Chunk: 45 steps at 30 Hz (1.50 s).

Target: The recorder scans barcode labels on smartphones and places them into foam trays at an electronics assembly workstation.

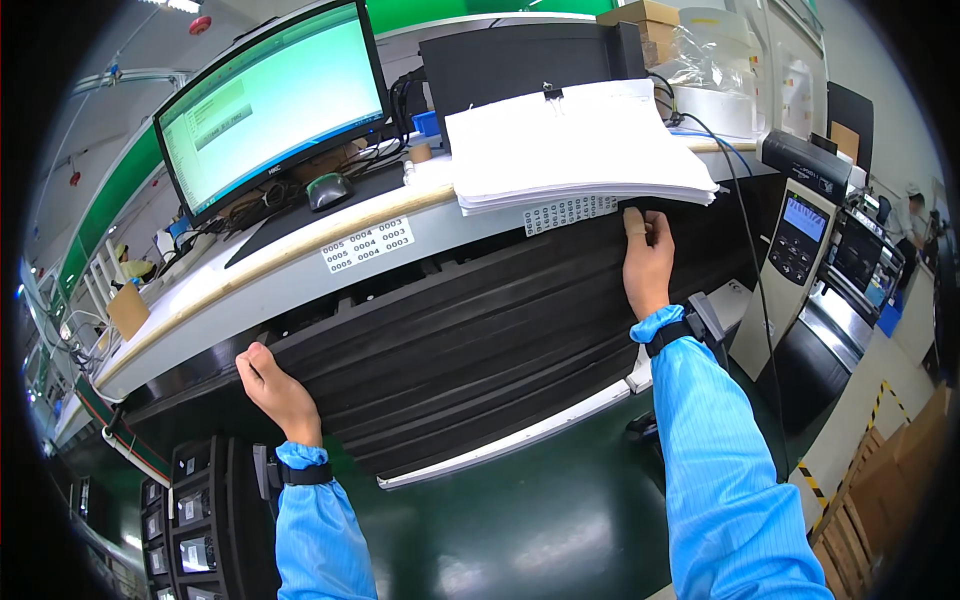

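Note:
A wide black ridged tray [480,350] spans the space in front of me, just below the table's front edge. It may be a stack of several trays; I cannot tell. Curled at its left end is my left hand [282,395], with the fingertips bent over the rim. My right hand [648,258] grips the far right corner, close under the paper stack, and a thumb or finger there has a tan covering. Slots and gaps show along the tray's far edge. A white strip [520,440] runs along its near lower side.
On the table [290,262] stand a monitor [275,105], a mouse [328,190] and a clipped paper stack [580,145]. A grey device with a small screen [790,230] is at the right, its cable hanging down. Black trays holding devices [195,510] stand lower left; cartons [905,470] lie lower right.

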Motion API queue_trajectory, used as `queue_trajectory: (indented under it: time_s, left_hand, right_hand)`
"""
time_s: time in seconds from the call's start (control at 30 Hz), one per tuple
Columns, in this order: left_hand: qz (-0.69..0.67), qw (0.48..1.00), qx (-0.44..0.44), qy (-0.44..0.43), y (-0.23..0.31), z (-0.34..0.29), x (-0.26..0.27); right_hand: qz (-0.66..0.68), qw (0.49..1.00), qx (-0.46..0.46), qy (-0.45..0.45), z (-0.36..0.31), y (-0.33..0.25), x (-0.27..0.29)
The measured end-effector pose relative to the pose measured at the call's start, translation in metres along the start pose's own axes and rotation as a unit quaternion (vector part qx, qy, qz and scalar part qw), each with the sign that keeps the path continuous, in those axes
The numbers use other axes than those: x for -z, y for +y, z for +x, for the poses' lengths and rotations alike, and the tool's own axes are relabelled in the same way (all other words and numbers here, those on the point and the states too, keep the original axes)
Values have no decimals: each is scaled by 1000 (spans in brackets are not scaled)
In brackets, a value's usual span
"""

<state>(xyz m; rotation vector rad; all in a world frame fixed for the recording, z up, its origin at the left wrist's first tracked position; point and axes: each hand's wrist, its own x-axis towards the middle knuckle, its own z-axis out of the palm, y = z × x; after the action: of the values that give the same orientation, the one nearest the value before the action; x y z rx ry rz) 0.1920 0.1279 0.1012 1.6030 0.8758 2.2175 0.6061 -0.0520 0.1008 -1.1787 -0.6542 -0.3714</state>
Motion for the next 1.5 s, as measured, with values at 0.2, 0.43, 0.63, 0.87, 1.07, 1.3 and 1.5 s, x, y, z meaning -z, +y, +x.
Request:
queue_trajectory:
  time_s: [0.2,0.43,0.63,0.87,1.07,1.3,1.5]
  left_hand:
    - [-33,998,-53,10,0,3,0]
    - [29,997,-64,-22,5,2,3]
    - [21,998,-43,-39,4,-8,8]
    - [-82,979,103,-155,-9,-80,28]
    - [15,970,107,-218,2,-133,70]
    - [86,923,162,-339,6,-218,140]
    - [-57,895,266,-354,23,-241,126]
  right_hand:
    - [-23,999,20,19,-1,1,-2]
    - [-36,998,8,44,0,1,-1]
    - [-43,999,-4,12,-14,4,6]
    - [-41,993,-21,-106,-70,-4,32]
    - [-71,984,-7,-163,-107,14,61]
    - [48,917,-259,-299,-284,-40,99]
    - [80,860,-298,-407,-319,-33,66]
